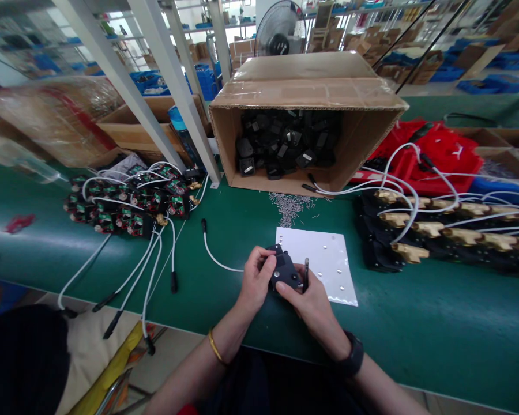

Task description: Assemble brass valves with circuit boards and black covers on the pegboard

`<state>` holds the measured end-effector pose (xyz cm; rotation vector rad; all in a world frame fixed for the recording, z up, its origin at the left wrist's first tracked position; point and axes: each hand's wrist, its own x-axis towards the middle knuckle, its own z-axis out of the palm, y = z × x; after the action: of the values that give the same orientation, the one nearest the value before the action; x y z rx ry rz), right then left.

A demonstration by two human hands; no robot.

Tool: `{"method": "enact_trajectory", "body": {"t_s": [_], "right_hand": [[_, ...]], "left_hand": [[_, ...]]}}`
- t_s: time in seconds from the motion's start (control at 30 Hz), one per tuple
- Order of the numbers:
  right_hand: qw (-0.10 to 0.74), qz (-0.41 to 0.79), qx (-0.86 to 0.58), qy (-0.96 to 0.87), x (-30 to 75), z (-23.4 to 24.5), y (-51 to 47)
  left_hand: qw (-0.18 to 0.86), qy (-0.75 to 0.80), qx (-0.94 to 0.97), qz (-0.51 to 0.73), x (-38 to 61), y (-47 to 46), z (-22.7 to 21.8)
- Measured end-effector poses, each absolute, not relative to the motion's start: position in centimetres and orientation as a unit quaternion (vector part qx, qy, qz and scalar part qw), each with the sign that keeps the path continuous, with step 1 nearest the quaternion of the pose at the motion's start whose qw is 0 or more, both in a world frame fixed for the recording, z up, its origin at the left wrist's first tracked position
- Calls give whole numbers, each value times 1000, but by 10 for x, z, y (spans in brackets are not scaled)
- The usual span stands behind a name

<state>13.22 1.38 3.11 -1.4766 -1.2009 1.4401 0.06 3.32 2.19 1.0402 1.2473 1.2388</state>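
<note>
A black plastic housing is held between my two hands over the green bench. My left hand grips its left side, fingers closed and thumb on top. My right hand pinches the lower right edge with its thumb. A thin dark rod-like tool stands up between the right-hand fingers; its kind is unclear. From the housing's left a white cable with a black plug runs over the bench. Just behind lies a white sheet with several small shiny round pieces on it.
An open cardboard box of black housings stands at the back, small metal pins spilled before it. Left are circuit-board units with cables; right, rows of units with brass fittings and a red bag. Another person sits at left.
</note>
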Motion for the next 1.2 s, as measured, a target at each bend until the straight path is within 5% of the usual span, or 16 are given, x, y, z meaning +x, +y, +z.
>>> {"method": "enact_trajectory", "body": {"t_s": [0.37, 0.6, 0.7, 0.9, 1.03, 1.2], "right_hand": [[327, 671, -474, -467, 156, 51, 22], [250, 20, -400, -882, 191, 16, 56], [179, -86, -341, -919, 197, 1, 53], [175, 34, -357, -917, 214, 8, 22], [225, 188, -586, -755, 222, 23, 58], [159, 199, -699, -668, 201, 22, 145]], "left_hand": [[512, 492, 488, 508, -1, 28, 38], [317, 530, 523, 588, -15, 12, 34], [345, 574, 523, 527, -22, 13, 18], [272, 589, 702, 293, -38, 47, 8], [277, 559, 728, 283, -27, 96, 14], [229, 637, 672, 299, 12, 147, 15]]}}
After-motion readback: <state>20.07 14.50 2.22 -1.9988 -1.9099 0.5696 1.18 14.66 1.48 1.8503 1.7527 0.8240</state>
